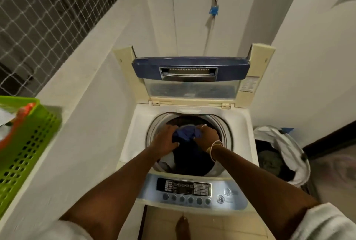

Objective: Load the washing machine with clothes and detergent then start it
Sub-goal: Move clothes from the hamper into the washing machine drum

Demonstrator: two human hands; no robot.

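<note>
Cloth is bunching at the mouth of the drum [224, 130] of the washing machine [138, 128]. The blue garment [185, 133] is hanging between both hands, the left grip [165, 137] curling its fingers round one side and the right grip [207, 134] closing round the other. Neither is holding anything else.

In my judgement the likeliest slip is a loose edge trailing over the drum's ring and getting trapped when the lid [190, 66], now standing folded upright at the back, is coming down. Dropping the garment as a tight wad could also be leaving the load lopsided. Both forearms are passing just above the control panel [185, 186], so a dipping arm could be pressing a button too soon.

The drum is already holding dark clothing beneath the blue piece, with something pale showing at its near edge. Beside the machine on the right, a hamper [285, 141] with a white liner is holding greenish and dark clothes, so loading is probably not finishing yet. On the ledge [77, 89] at the left, a green basket [25, 143] is holding white things and something orange-red, too blurred to say whether it is detergent.
</note>
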